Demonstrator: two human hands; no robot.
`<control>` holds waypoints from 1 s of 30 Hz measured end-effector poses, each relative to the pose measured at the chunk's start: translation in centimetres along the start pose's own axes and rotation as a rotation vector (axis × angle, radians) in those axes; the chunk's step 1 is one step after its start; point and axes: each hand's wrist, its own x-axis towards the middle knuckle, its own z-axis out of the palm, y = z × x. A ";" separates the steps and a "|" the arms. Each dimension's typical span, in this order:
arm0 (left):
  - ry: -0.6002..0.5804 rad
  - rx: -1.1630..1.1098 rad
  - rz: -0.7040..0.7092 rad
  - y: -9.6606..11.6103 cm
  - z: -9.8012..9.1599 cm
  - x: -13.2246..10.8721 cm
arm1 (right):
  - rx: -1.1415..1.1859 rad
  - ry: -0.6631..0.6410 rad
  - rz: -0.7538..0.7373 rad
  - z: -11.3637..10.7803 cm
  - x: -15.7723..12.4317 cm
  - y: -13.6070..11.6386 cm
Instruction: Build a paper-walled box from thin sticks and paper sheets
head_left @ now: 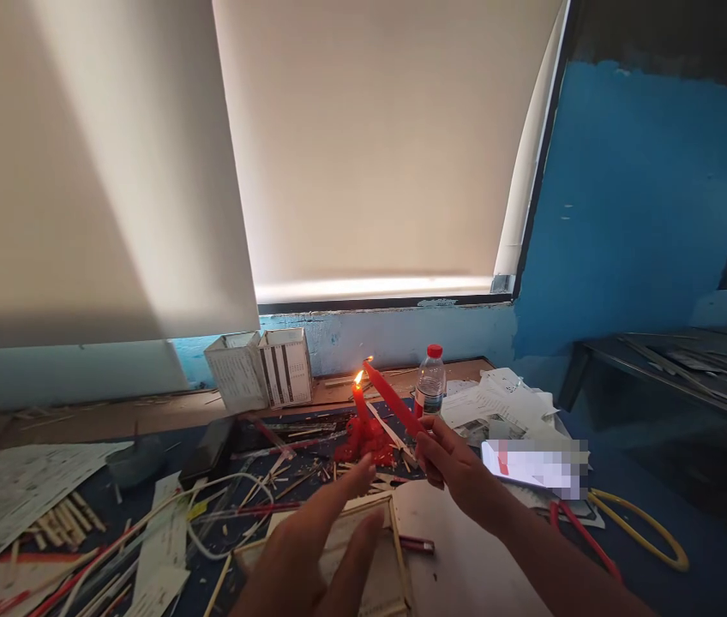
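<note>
My right hand [450,463] grips a long red candle [393,396] by its lower end and tilts its tip up and to the left, just above the flame. A short red candle [359,403] burns upright in a lump of melted red wax [363,444] on the table. My left hand [312,548] is open, palm down and fingers stretched toward the wax, hovering over a small frame of wooden sticks [395,536]. It holds nothing.
A plastic water bottle [429,381] with a red cap stands right of the candles. Two small paper boxes [261,367] sit at the back. Loose sticks, papers [9,488], a white cable, a lit phone [534,467] and yellow-handled pliers [633,523] litter the table. A dark bench [678,368] stands at right.
</note>
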 end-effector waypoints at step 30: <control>0.056 -0.087 -0.174 -4.4 -2.0 12.0 | -0.366 0.121 -0.131 -0.6 2.4 5.3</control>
